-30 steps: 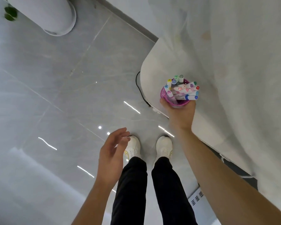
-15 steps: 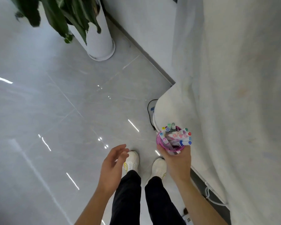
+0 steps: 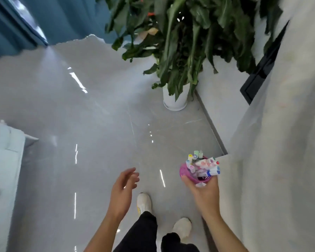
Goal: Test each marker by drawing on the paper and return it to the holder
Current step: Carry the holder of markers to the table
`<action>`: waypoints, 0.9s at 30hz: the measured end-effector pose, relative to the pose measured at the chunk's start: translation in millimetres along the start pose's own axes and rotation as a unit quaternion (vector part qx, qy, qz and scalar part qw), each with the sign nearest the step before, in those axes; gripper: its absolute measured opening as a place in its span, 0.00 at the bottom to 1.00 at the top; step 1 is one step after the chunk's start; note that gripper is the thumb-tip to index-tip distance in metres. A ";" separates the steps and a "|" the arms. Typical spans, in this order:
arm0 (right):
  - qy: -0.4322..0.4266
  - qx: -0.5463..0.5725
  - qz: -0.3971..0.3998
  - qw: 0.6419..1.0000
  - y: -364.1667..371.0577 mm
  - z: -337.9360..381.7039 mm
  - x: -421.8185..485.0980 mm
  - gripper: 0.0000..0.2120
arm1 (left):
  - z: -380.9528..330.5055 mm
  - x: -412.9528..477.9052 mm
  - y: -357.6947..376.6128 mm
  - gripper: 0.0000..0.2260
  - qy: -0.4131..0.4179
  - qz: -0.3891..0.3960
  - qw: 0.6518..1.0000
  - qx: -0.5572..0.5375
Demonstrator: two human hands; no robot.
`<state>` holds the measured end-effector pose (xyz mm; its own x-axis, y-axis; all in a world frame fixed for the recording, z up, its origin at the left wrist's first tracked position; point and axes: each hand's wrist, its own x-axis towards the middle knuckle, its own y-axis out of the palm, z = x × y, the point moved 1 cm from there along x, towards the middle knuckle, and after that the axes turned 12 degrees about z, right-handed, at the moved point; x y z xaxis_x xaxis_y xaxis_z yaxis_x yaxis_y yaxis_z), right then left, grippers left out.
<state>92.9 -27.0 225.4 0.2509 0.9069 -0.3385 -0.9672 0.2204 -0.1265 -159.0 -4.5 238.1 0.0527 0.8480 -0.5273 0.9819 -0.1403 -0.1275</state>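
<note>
My right hand [image 3: 205, 192] grips a pink marker holder [image 3: 185, 170] from below, at the lower right of the view. The holder is packed with several white markers [image 3: 205, 165] with coloured caps, some upright and some leaning to the right. My left hand [image 3: 123, 190] hangs open and empty at the lower centre, fingers apart, well to the left of the holder. No paper is in view.
I stand on a glossy grey tiled floor [image 3: 91, 135]. A large potted plant in a white pot [image 3: 174, 100] stands ahead. A white draped cloth [image 3: 280, 151] fills the right side. A pale blue piece of furniture [image 3: 2, 170] is at the left, blue curtains [image 3: 25, 20] behind.
The view has swung upward, bringing the whole plant and the curtains into sight. My right hand still holds the holder, now lower in the frame. My feet have stepped apart.
</note>
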 end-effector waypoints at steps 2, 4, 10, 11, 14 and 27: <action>-0.016 -0.019 0.029 0.999 15.5 16.6 -0.5 0.24 | -3.9 -12.7 -26.5 0.10 0.003 -0.038 0.999 -0.025; -0.033 -0.040 0.049 0.997 31.8 26.3 2.9 0.25 | -3.0 -22.5 -50.5 0.10 0.006 -0.061 0.997 -0.042; -0.023 -0.094 0.109 0.989 94.0 38.8 17.6 0.29 | 7.4 -26.2 -121.4 0.10 -0.006 -0.128 0.988 -0.092; -0.025 -0.100 0.113 0.988 107.7 43.1 21.1 0.28 | 7.4 -23.1 -134.9 0.10 -0.007 -0.138 0.985 -0.100; -0.036 -0.111 0.138 0.983 150.0 51.8 36.0 0.26 | 6.2 -9.5 -179.2 0.09 -0.013 -0.158 0.981 -0.115; -0.043 -0.091 0.230 0.968 330.1 138.6 105.1 0.25 | -19.4 56.0 -333.8 0.20 -0.024 -0.201 0.963 -0.178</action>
<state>-205.6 190.8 277.3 -0.2161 0.9221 -0.3210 -0.9508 -0.2735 -0.1455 -480.3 99.8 267.4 -0.3439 0.7714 -0.5354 0.9223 0.3846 -0.0383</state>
